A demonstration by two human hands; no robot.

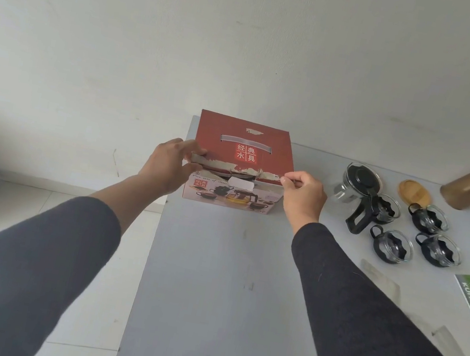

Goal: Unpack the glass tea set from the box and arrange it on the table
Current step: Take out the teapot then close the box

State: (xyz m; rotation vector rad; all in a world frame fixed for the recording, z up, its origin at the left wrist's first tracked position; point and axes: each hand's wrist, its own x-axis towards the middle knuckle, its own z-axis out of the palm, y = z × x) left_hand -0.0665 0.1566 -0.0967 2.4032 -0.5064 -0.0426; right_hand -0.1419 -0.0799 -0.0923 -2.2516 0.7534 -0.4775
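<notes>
With pot (359, 188) and cups (424, 239) already out on the table (226, 270), the box (241, 160) at its far left corner likely handles light; card soft, torn. Left hand (168, 164) grips lid corner, right hand (303, 191) pinches lid edge. Hold corners.

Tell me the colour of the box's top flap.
Dark red, with white Chinese characters, on the box's top flap; the head view shows it best.
</notes>
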